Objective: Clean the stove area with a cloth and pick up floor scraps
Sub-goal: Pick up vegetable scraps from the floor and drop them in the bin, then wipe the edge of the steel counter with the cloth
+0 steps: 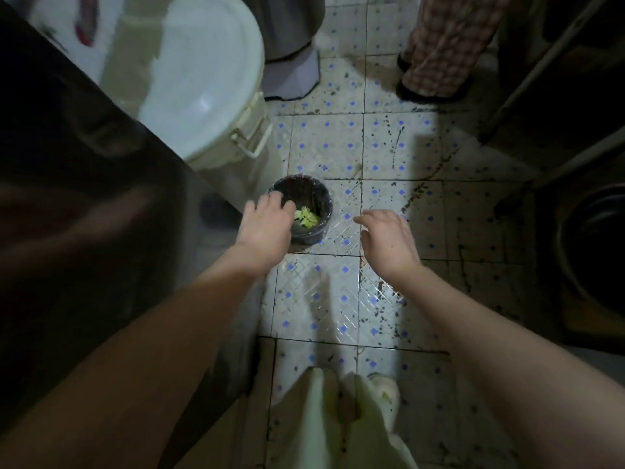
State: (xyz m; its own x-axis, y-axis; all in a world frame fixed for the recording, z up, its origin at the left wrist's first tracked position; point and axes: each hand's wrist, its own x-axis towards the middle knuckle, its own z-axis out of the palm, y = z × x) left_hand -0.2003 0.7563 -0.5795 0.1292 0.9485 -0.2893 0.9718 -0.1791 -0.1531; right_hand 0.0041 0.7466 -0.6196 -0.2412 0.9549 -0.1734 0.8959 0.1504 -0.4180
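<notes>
- Head view has us bent over the tiled floor (338, 147), with the left hand (265, 228) over the near rim of a small dark bin (326, 211). The right hand (389, 238) hovers above bare tile just beside it.
- Both grips are spread and loose, with relaxed fingers and nothing pinched that we can see. The left fingertips reach past the rim, so a tiny piece under them would be hidden from us.
- The scraps (306, 218), pale green and yellow, lie inside the bin. Dark specks (395, 143) scattered over the tiles look more like stains than loose pieces, though we cannot tell in this dim light. No cloth is in view.
- First risk: the bin looks small and light, and the left hand sits right at its edge. A careless nudge could tip it and spill the scraps onto the floor.
- Second risk: the tiles look glossy, perhaps wet, near our feet (382, 390). Shifting weight while bent over could mean a slip.
- Third risk: in this poor light we may miss scraps in the shadow beside the counter (84, 198) at left.
- Fourth risk: another person's legs (439, 52) stand close ahead, and a white lidded bucket (203, 79) crowds the bin. Reaching room is tight, so a bump is likely if anyone moves.
</notes>
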